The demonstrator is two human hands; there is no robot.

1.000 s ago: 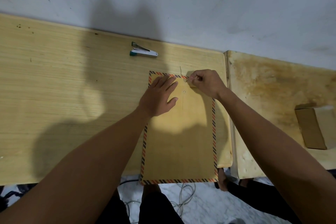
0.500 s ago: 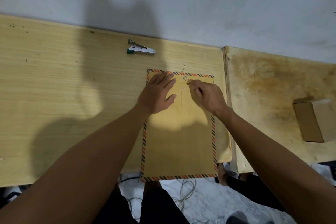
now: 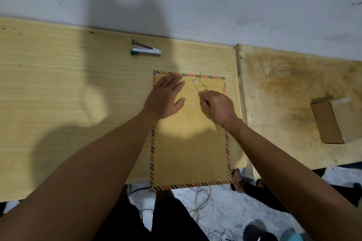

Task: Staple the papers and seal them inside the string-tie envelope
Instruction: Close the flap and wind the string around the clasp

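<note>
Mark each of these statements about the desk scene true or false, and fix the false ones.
1. The left hand lies flat on the envelope. True.
2. The right hand holds the stapler. False: it pinches the string; the stapler lies untouched near the wall.
3. The envelope's near end hangs over the desk edge. True.
4. The cardboard box sits on the envelope. False: it sits apart on the table to the right.
5. The envelope has a striped border. True.
</note>
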